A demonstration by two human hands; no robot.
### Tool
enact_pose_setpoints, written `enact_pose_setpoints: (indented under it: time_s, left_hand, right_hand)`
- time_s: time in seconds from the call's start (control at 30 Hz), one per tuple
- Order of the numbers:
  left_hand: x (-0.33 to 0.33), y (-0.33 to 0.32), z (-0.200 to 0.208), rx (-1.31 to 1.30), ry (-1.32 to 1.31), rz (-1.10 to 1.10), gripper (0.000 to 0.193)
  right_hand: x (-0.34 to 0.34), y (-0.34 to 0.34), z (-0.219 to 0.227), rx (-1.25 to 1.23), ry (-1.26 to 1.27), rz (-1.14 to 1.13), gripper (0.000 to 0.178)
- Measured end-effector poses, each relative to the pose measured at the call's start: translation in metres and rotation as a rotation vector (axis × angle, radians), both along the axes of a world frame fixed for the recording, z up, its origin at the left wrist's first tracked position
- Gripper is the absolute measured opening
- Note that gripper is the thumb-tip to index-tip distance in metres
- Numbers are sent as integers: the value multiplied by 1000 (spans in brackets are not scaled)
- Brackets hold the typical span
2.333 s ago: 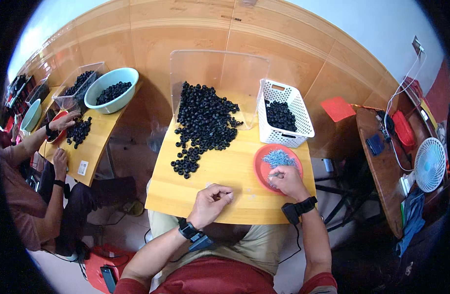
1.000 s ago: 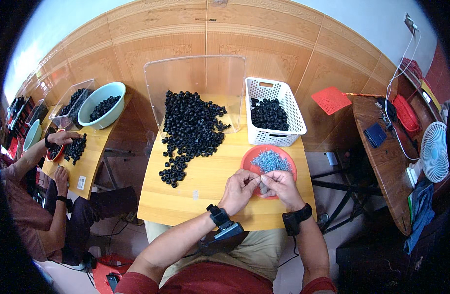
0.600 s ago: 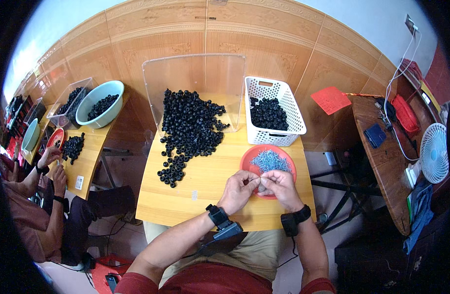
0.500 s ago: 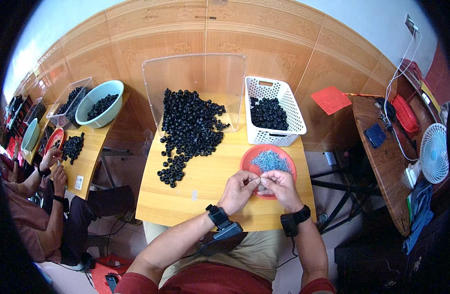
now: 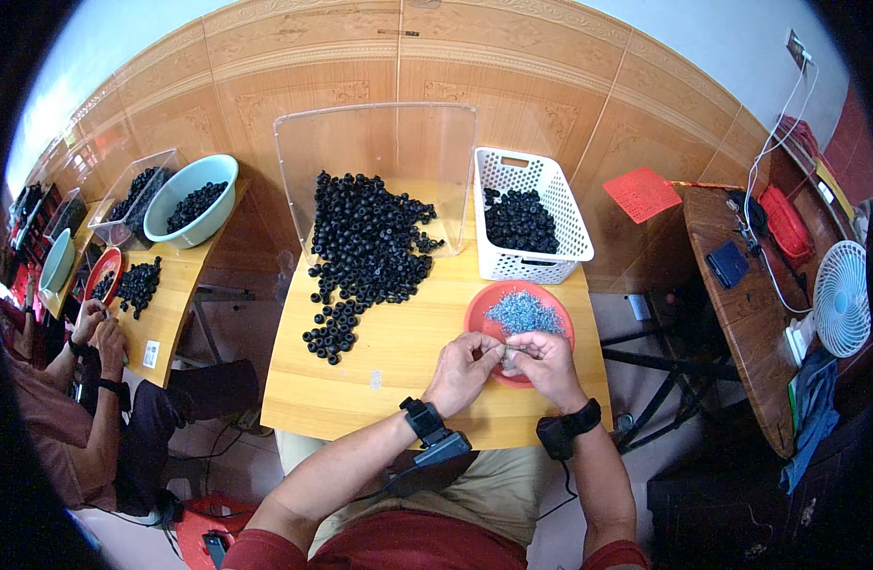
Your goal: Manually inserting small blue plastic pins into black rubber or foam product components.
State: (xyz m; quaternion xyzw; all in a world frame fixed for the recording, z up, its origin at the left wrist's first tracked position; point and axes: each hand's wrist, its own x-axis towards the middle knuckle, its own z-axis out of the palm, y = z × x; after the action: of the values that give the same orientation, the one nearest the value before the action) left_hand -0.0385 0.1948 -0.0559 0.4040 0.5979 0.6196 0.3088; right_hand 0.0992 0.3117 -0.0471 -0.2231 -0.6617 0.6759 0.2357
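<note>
My left hand [image 5: 458,370] and my right hand [image 5: 550,368] meet at their fingertips above the near rim of a round red plate [image 5: 473,309]. Thumb and forefinger of each are pinched together. Whatever lies between them is too small and too covered to make out. A heap of tiny bluish, shiny pieces [image 5: 525,312] fills the middle of the plate, just beyond my fingers. To the left, many small black round parts with holes [image 5: 370,237] spread over the yellow table [image 5: 417,332]. A white perforated basket [image 5: 535,265] behind the plate holds more black parts.
A clear plastic panel or bin [image 5: 377,110] stands around the back of the black pile. On the left, a co-worker's hands [image 5: 99,332] are at another table with a pale green basin [image 5: 208,220]. At right are a brown table [image 5: 736,328] and a fan [image 5: 843,297].
My right fingertips have shifted slightly against the left ones, while both hands stay over the plate's near rim. The co-worker's hands have come closer together.
</note>
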Motion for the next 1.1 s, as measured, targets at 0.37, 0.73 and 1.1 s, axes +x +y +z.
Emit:
enact_pose_setpoints:
  time_s: [0.37, 0.73, 1.1]
  left_hand:
    - [0, 0, 7, -63, 75, 65, 15]
    - [-7, -30, -10, 45, -257, -78, 15]
    - [-13, -68, -18, 54, -184, 4, 13]
  right_hand:
    - [11, 2, 0, 234, -114, -89, 18]
    - [14, -15, 11, 180, -26, -60, 18]
    - [-5, -48, 1, 85, -8, 80, 17]
